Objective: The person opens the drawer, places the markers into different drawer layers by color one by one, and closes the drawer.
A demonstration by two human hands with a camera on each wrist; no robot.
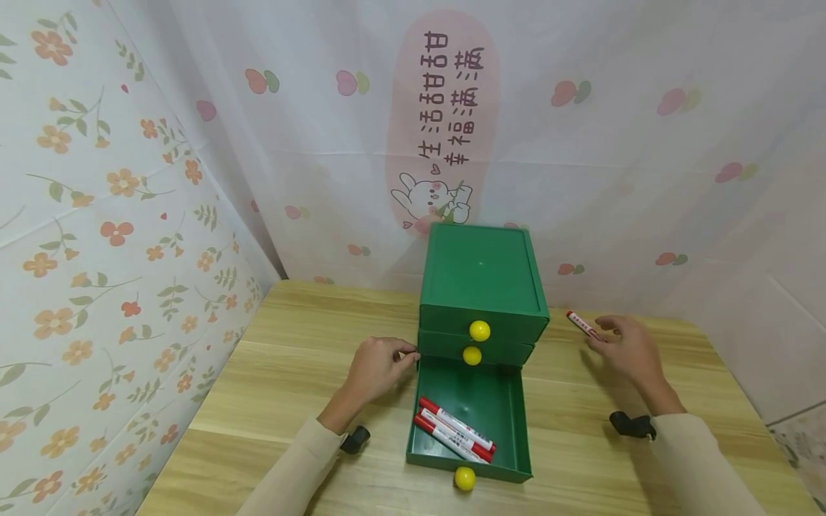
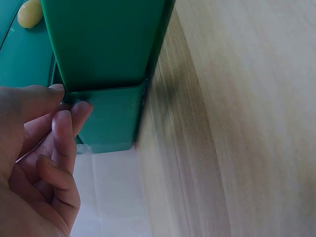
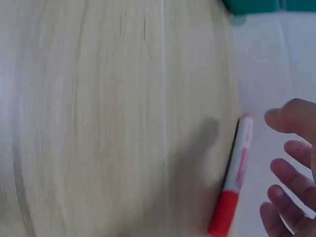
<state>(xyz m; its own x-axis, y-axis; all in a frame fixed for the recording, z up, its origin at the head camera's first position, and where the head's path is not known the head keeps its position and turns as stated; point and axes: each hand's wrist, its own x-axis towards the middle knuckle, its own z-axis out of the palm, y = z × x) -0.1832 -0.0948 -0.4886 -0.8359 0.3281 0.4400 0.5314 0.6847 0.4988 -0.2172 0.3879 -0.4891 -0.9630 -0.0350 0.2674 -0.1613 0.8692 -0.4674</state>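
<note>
A green drawer cabinet has its bottom drawer pulled out. Several red-and-white markers lie slantwise in that drawer. At the cabinet's front left edge, my left hand pinches the corner between thumb and fingertips; in the left wrist view, this hand has its other fingers loosely bent. Another red-capped marker lies on the table to the right of the cabinet. My right hand hovers close beside it with fingers spread; the right wrist view shows a gap between this marker and the fingertips.
Yellow round knobs stick out from the drawer fronts. The wooden table reaches back to a printed curtain, and a flowered cloth hangs at the left. Dark wrist straps sit by both sleeves.
</note>
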